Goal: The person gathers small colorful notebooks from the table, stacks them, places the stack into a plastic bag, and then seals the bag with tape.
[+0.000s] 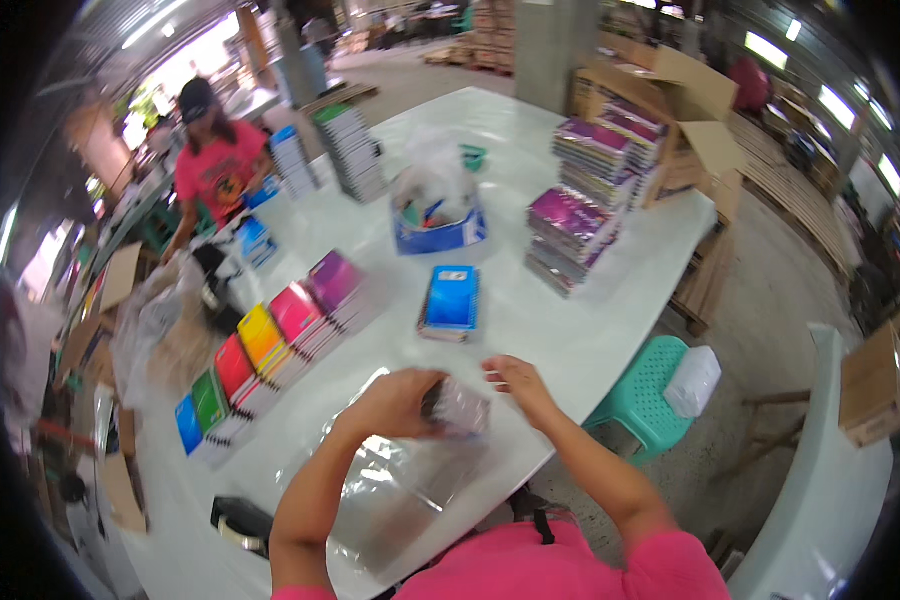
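Note:
My left hand (402, 402) is closed around one end of a small stack of notebooks in clear plastic wrap (460, 410), held above the near part of the table. Just right of that bundle, my right hand (515, 380) is apart from it, fingers slightly bent and spread, holding nothing I can see. Below the bundle lie clear plastic sleeves (395, 490), shiny and flat on the table. Beyond my hands sits a short stack of blue-covered spiral notebooks (452, 300).
Colourful notebook stacks (265, 340) line the left, with a black tape dispenser (242, 525) nearer me. Wrapped purple notebooks (575, 220) and an open carton (685, 130) stand right. A blue-edged container (440, 232) is at centre. A co-worker (220, 165) stands far left; a green stool (650, 395) is right.

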Demonstrator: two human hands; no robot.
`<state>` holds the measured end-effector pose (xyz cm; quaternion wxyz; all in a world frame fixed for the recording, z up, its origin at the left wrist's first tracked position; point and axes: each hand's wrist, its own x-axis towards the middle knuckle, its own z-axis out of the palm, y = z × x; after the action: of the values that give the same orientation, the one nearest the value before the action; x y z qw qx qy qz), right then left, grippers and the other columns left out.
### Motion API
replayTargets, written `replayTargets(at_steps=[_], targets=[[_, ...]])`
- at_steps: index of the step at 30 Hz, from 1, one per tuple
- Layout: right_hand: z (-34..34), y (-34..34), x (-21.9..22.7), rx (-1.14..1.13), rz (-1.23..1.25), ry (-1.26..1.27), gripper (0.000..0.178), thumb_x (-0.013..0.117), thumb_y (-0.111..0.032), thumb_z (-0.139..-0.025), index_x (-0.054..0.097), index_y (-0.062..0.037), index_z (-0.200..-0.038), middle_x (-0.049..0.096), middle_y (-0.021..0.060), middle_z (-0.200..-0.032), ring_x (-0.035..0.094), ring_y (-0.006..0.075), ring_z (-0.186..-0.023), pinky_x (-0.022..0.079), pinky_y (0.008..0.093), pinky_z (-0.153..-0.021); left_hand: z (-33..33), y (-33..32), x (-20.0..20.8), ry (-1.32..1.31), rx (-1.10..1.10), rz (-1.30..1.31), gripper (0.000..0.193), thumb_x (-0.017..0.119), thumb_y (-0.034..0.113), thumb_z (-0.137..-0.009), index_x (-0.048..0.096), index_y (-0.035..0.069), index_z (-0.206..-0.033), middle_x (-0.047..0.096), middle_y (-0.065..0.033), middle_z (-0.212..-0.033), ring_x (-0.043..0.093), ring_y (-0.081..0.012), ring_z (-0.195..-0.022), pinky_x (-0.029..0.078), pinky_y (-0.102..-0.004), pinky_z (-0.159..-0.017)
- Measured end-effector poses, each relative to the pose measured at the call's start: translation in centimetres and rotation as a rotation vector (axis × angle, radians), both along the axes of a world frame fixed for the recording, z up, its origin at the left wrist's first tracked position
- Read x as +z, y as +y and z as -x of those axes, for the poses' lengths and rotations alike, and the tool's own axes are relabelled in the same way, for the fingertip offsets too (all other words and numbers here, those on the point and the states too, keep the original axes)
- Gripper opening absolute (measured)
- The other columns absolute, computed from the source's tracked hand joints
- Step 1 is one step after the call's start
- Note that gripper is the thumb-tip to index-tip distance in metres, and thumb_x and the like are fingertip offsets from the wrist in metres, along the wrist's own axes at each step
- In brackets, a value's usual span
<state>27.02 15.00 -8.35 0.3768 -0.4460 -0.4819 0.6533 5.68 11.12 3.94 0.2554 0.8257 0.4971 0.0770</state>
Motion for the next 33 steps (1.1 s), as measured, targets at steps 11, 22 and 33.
replayTargets(at_steps=[11,22,33], targets=[[-25.5,-8.5,-0.5,-0.783,0.056,-0.147,0.032,0.050,-0.031,-0.089,0.060,-0.0022,-0.100,0.061,0.0055,-0.097,0.056,0.0155,-0.089,0.044,0.0296,-0.077,-19.7,23.2,-3.9,-0.083,-0.078,-0.908,0.079,0.060,0.015,-0.063,0.027,-0.001,-0.133,0.031,-0.0210,-0.135,0.024,-0.0360,-0.129,0.018,-0.0460,-0.106],[-32.4,-24.4,-6.8,-1.116,0.357,-0.303,0.036,0.058,-0.033,-0.084,0.062,-0.0007,-0.098,0.061,0.0084,-0.088,0.055,0.0161,-0.081,0.045,0.0315,-0.070,-18.5,25.1,-4.3,0.030,0.095,-1.144,0.058,0.051,0.024,-0.077,0.039,0.004,-0.130,0.034,-0.0216,-0.134,0.030,-0.0376,-0.124,0.023,-0.0480,-0.102],[-37.7,-45.4,-4.8,-1.921,0.230,-0.427,0.040,0.058,-0.035,-0.083,0.058,0.0010,-0.102,0.061,0.0122,-0.096,0.056,0.0200,-0.084,0.045,0.0326,-0.073,-44.6,3.3,-7.9,-0.494,-0.777,-0.205,0.040,0.059,0.018,-0.079,0.051,0.001,-0.114,0.049,-0.0200,-0.114,0.043,-0.0349,-0.110,0.030,-0.0433,-0.097]])
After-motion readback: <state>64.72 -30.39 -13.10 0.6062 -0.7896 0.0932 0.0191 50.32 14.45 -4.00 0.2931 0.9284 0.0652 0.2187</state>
